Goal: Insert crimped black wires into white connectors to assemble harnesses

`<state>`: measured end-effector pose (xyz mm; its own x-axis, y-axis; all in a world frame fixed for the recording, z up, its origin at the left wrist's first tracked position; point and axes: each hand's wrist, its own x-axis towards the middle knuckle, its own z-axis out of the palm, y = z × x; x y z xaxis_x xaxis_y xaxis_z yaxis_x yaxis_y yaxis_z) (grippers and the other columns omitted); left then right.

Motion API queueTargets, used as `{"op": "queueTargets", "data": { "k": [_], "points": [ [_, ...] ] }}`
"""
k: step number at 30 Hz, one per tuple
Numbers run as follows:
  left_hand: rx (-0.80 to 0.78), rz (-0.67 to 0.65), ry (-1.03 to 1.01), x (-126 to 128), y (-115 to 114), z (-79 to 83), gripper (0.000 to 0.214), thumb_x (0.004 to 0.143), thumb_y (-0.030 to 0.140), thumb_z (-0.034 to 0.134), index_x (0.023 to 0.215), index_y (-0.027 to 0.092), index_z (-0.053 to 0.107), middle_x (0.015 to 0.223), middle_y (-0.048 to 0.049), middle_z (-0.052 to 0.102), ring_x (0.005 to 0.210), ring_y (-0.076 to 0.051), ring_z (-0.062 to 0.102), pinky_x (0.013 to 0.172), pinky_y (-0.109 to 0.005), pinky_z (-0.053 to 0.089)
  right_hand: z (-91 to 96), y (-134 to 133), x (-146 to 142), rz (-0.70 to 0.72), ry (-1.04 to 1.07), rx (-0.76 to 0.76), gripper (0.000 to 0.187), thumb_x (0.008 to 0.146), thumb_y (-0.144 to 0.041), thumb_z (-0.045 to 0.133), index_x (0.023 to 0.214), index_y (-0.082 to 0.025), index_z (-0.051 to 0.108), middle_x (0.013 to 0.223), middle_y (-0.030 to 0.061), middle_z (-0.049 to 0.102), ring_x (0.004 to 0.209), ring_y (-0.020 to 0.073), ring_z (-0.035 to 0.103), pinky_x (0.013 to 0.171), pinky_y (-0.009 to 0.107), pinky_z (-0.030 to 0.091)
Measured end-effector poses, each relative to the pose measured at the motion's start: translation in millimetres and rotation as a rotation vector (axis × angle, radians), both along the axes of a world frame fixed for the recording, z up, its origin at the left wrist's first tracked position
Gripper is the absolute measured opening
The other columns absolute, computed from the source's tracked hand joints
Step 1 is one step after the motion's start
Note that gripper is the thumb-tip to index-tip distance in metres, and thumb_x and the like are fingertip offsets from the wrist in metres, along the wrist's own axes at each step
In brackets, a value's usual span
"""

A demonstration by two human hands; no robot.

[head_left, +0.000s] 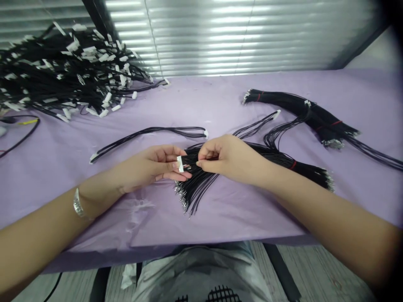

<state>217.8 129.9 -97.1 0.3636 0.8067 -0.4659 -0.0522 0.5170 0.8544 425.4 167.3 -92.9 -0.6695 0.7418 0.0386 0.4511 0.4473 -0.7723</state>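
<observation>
My left hand (pixel 154 165) pinches a small white connector (pixel 180 163) between thumb and fingers, above the table's middle. My right hand (pixel 225 157) is closed in a pinch on thin black wires (pixel 189 160) that run into that connector. Both hands hover over a loose bundle of black wires (pixel 197 188) with bare metal tips, bound further right by a red tie (pixel 293 165). The hands nearly touch at the connector.
A purple cloth (pixel 220 96) covers the table. A big heap of finished black harnesses with white connectors (pixel 69 71) lies at the far left. One finished harness (pixel 147 136) lies behind my left hand. More tied wire bundles (pixel 302 111) lie at the right. Window blinds stand behind.
</observation>
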Motion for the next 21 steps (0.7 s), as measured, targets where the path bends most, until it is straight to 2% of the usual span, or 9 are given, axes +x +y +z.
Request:
{"op": "queueTargets", "data": {
  "k": [10, 21],
  "points": [
    [0.02, -0.009, 0.026, -2.4, 0.8, -5.3, 0.023, 0.077, 0.015, 0.07, 0.099, 0.018, 0.064, 0.083, -0.0036, 0.074, 0.078, -0.015, 0.072, 0.071, -0.018, 0.056, -2.9, 1.4, -2.9, -0.033, 0.003, 0.009, 0.009, 0.075, -0.019, 0.057, 0.07, -0.013, 0.064, 0.059, -0.0037, 0.058, 0.054, 0.0057, 0.047, 0.052, 0.021, 0.036],
    [0.03, 0.016, 0.023, -1.1, 1.5, -6.3, 0.019, 0.078, 0.011, 0.068, 0.096, 0.018, 0.067, 0.081, -0.0033, 0.075, 0.078, -0.016, 0.072, 0.071, -0.019, 0.057, -6.4, -5.7, -7.8, -0.084, -0.039, 0.087, 0.014, 0.079, -0.018, 0.055, 0.069, -0.014, 0.063, 0.058, -0.0039, 0.057, 0.052, 0.0058, 0.045, 0.051, 0.022, 0.032]
  ]
}}
